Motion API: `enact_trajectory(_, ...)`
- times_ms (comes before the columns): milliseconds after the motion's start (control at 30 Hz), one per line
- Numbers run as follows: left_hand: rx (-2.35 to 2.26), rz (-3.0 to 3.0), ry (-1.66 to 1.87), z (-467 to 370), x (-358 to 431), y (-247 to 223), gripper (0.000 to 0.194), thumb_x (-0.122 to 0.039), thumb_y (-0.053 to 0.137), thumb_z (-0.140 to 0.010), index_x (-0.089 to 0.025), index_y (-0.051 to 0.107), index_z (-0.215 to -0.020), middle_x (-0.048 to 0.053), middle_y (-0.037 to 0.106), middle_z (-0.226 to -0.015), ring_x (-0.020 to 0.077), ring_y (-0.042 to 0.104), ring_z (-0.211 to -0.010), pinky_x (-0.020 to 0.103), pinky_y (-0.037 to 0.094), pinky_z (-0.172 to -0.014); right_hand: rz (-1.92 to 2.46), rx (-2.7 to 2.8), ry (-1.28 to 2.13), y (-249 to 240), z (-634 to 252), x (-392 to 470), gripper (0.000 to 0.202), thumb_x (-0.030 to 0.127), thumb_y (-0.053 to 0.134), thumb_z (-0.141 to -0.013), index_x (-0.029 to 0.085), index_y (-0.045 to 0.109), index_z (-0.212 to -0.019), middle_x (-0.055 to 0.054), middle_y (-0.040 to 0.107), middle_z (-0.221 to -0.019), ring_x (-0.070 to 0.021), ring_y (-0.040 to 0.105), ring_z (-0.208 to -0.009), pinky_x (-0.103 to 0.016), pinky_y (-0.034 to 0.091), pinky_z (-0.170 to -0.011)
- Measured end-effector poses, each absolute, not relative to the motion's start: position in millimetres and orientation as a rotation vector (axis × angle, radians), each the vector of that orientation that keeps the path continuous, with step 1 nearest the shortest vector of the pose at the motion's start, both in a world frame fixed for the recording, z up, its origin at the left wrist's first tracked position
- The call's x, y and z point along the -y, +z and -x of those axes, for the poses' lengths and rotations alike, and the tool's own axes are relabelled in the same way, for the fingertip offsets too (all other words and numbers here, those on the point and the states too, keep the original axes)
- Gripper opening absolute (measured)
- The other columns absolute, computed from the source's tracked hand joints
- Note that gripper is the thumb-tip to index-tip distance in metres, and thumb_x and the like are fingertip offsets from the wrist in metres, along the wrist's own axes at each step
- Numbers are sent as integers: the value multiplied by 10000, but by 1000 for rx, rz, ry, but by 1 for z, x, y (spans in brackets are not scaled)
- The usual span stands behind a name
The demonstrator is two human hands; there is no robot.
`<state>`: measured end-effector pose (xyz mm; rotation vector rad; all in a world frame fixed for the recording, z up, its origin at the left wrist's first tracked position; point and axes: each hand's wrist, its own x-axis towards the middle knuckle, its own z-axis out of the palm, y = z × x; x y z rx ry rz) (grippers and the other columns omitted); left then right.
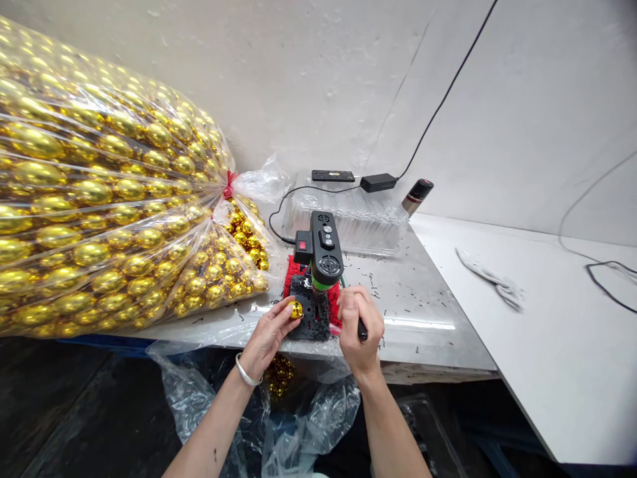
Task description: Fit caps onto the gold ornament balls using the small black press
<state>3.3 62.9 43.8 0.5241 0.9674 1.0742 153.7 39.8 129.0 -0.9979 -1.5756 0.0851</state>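
Gold in colour, the ball is pinched in the worker's left hand at the base of the black machine on the tabletop, while the right hand, apart, is closed round a handle.

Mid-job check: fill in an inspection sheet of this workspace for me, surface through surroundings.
Surface: metal tabletop, strewn with black shreds.
Job's things: black machine on a base with red matting around it; large tied bag of gold balls at left.
Clutter: clear plastic tray behind the machine; dark-capped can beside it; glove-like item on the white table.
Hands: left hand pinches a gold ball near the base; right hand grips a black handle.
Cables: black cable links machine and adapter, then rises across the wall; another cable at far right.
Surroundings: pale wall behind; other people, nothing seen.
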Motion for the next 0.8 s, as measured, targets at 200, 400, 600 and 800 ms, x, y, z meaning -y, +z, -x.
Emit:
enact_trajectory(200, -1228, -973, 1177, -21, -76, 20, 388, -342, 677, -748, -149, 648, -1083, 80, 716, -1013, 181, 649, -935, 312, 512, -841, 1017, 1574, 112, 141, -154, -41, 304, 113, 387, -905, 198, 413, -614, 5, 451, -637, -114, 459, -625, -265, 361, -579)
enact_trajectory(400, -1501, -1489, 1118, -28, -82, 11, 374, -341, 649, -780, -182, 655, -1118, 83, 704, -1029, 214, 625, -951, 382, 472, -896, 1028, 1607, 86, 136, -156, -39, 284, 91, 386, -895, 198, 417, -633, 1, 458, -657, -115, 473, -650, -260, 370, -586)
enact_trajectory(600, -1489, -1860, 1069, -31, -80, 16, 317, -273, 671, -772, -216, 667, -1084, 74, 678, -1139, 230, 594, -1059, 411, 420, -964, 1028, 1634, 65, 130, -157, -37, 255, 80, 380, -884, 194, 449, -667, -12, 481, -677, -123, 488, -662, -261, 390, -586)
enact_trajectory(800, -1493, -1875, 1072, -31, -79, 5, 325, -331, 675, -781, -234, 665, -1091, 63, 697, -1098, 229, 594, -1036, 428, 398, -968, 1013, 1657, 38, 113, -158, -34, 234, 72, 376, -870, 191, 486, -702, -20, 509, -681, -139, 521, -684, -275, 424, -602)
